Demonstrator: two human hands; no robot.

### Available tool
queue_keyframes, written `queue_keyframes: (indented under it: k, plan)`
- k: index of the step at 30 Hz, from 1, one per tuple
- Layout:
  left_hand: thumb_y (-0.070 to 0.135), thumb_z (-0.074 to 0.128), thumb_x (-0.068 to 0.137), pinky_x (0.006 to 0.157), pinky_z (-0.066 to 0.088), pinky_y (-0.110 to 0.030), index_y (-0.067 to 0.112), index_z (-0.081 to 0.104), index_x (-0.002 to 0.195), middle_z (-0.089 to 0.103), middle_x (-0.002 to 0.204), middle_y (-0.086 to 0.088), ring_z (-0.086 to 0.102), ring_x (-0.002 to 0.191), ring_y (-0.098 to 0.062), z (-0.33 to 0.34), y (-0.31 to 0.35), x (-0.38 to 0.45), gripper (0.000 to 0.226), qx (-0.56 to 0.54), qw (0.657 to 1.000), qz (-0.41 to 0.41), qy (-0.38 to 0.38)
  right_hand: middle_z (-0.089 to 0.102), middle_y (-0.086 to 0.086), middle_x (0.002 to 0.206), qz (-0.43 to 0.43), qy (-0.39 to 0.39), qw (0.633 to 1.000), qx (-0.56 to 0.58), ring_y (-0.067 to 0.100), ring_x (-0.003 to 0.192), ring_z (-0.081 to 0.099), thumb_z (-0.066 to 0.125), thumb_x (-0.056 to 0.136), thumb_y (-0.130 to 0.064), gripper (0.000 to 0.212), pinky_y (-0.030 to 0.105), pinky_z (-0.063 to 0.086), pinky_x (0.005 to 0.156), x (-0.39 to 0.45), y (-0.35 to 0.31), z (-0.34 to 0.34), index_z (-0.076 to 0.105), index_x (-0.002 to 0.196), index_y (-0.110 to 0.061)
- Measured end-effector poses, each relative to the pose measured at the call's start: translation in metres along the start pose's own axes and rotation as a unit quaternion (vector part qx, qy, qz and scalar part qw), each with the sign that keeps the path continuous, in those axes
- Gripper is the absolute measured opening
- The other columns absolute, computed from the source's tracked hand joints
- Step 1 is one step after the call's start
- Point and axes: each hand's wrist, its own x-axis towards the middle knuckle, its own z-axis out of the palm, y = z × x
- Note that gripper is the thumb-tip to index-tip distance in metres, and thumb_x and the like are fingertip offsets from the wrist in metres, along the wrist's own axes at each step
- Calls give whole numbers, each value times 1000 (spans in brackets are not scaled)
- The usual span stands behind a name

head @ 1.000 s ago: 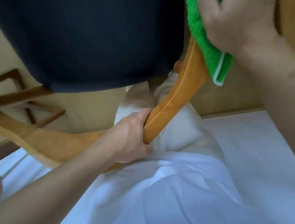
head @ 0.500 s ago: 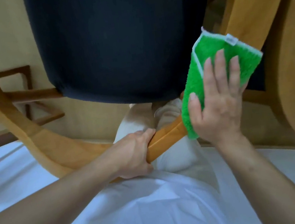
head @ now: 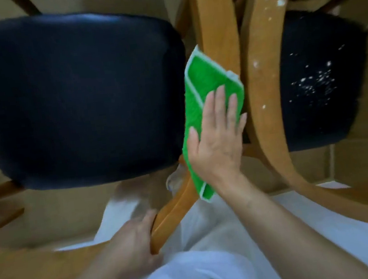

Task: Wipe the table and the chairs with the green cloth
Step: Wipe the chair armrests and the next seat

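Right of the frame's centre, the green fluffy cloth with white piping lies folded against the curved tan wooden armrest of the near chair, between the black padded seat on the left and the second chair's frame on the right. The right hand presses it there with straight, spread fingers, palm flat, so the cloth meets the wood along its length; this looks like a wiping pass on the arm, judged from how the cloth is laid. Its lower corner hangs free below the wrist.

Lower down, the left hand curls round the same wooden rail where it bends toward the bottom left, thumb over the top, likely to steady the chair against the push of the wiping hand. That part of the picture is blurred, so the finer lie of the fingers is unclear.

Further right, a second curved wooden armrest and a second black seat carry white specks, so that chair appears not yet wiped. White fabric fills the bottom of the frame. No surface is plainly shown, and no containers are in view.
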Motion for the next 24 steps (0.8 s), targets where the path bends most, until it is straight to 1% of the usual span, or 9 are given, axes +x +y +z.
queue_keyframes:
  k: [3, 6, 8, 11, 12, 14, 16, 21, 24]
  plan:
    - [61, 61, 66, 79, 45, -24, 41, 37, 127, 54, 106, 13, 53, 94, -6, -5, 5, 0, 69, -11, 1000, 4, -3, 24, 15, 157, -52, -25, 998, 27, 36, 145, 16, 35, 96, -28, 58, 58, 14, 115, -5, 7, -2, 28, 149, -5]
    - [58, 59, 68, 87, 42, -21, 36, 21, 148, 51, 129, 12, 52, 110, -6, -19, 40, 13, 91, -82, 995, 38, 30, 44, 19, 145, -120, 10, 990, 74, 40, 137, 36, 43, 95, -9, 44, 58, 25, 110, 27, 28, -10, 49, 137, 0]
    - [50, 67, 72, 92, 45, -27, 33, 22, 147, 49, 132, 12, 52, 113, -9, -35, 77, 37, 89, -96, 989, 73, 85, 47, 20, 143, -144, 34, 985, 87, 40, 135, 39, 46, 95, -5, 40, 57, 27, 110, 63, 36, -16, 52, 134, 1]
    - [44, 72, 75, 76, 47, -29, 29, 35, 129, 52, 111, 11, 55, 94, -10, -72, 128, 76, 67, -125, 975, 54, 175, 45, 19, 145, -143, -2, 982, 123, 35, 139, 34, 43, 98, -5, 37, 48, 30, 114, 122, 40, -35, 52, 133, 0]
    - [44, 73, 75, 73, 46, -28, 30, 36, 126, 53, 107, 12, 54, 91, -9, -86, 139, 85, 64, -145, 968, 45, 202, 52, 19, 139, -141, -9, 978, 154, 29, 134, 43, 41, 100, -6, 32, 40, 36, 111, 141, 40, -47, 56, 128, 0]
    - [45, 73, 75, 67, 48, -26, 31, 40, 118, 55, 99, 15, 57, 85, -6, -110, 154, 99, 56, -174, 955, 29, 239, 66, 7, 98, -93, 0, 961, 260, 7, 93, 63, 39, 101, -9, 24, 28, 50, 84, 170, 42, -78, 61, 106, -4]
    - [48, 70, 77, 62, 48, -24, 30, 44, 113, 57, 96, 14, 57, 84, -4, -130, 164, 110, 47, -222, 943, 2, 247, 61, 0, 81, -38, -6, 917, 397, 8, 72, 60, 38, 102, -10, 22, 30, 53, 70, 184, 50, -114, 60, 98, -7]
    - [63, 39, 92, 68, 43, -30, 25, 52, 116, 57, 98, 10, 57, 89, -9, -148, 193, 141, 47, -443, 832, -44, 331, 65, 16, 111, -19, -76, 786, 613, 31, 102, 65, 38, 102, -12, 25, 48, 55, 85, 152, 112, -187, 59, 116, -8]
    - [68, 25, 91, 68, 40, -35, 25, 52, 101, 51, 80, 13, 50, 71, -6, -141, 214, 158, 52, -352, 795, -146, 472, 68, 2, 108, -43, -81, 816, 570, 23, 98, 67, 40, 102, -22, 28, 38, 57, 78, 105, 139, -184, 61, 121, -24]
